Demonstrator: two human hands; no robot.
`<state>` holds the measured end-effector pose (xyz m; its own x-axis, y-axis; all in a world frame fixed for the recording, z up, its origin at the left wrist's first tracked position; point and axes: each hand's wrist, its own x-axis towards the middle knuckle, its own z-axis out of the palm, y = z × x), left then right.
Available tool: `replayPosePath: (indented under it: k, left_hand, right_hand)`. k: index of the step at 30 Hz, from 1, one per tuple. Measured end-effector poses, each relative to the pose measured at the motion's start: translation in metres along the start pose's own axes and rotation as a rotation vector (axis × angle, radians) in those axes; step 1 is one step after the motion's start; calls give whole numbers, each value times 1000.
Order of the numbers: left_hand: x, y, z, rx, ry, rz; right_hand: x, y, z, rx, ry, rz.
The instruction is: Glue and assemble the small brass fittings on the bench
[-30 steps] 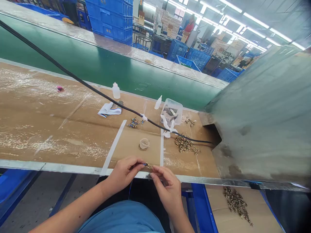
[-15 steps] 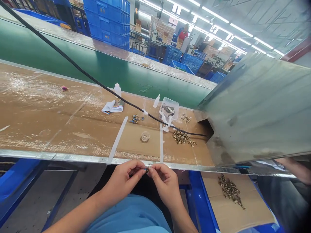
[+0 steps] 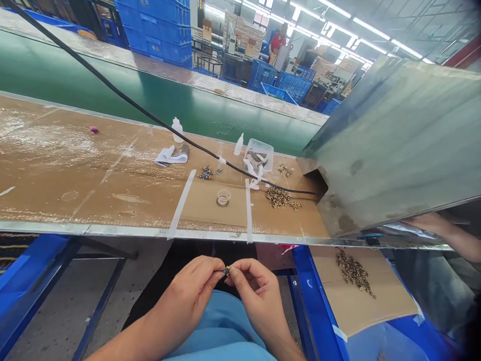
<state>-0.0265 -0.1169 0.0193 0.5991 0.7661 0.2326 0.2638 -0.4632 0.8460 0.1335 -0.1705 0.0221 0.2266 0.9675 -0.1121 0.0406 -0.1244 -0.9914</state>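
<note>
Left hand (image 3: pixel 197 286) and right hand (image 3: pixel 257 291), grips closed, pinch a tiny blue-and-yellowish component (image 3: pixel 227 271); slackened finger pressure could let it fall.

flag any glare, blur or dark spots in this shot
Head view: glare whitens the bench cardboard at far left; ceiling lights burn white; top right corner darkens. Head view: the small part between left hand and right hand is too small to read clearly.

Blue top (image 3: pixel 221 333), black trousers (image 3: pixel 180 255), bare forearms (image 3: pixel 139 333)
</note>
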Motion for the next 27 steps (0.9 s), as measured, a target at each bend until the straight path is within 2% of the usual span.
replayPosePath:
  k: [3,7,10,22,27]
  left_hand:
    - [3,2,2,-58,-21,-84]
    - [10,0,5,-265,-37,-301]
    - [15,-4,7,-337,-81,-402]
    - [47,-9,1,-425,-174,-518]
    - [58,-12,-7,-458,-219,-597]
  right_hand:
    - [0,0,0,18,10,0]
    - [6,4,1,139,3,79]
    - [13,9,0,209,6,135]
    - [37,14,-4,309,18,252]
    - [50,10,-7,327,-35,282]
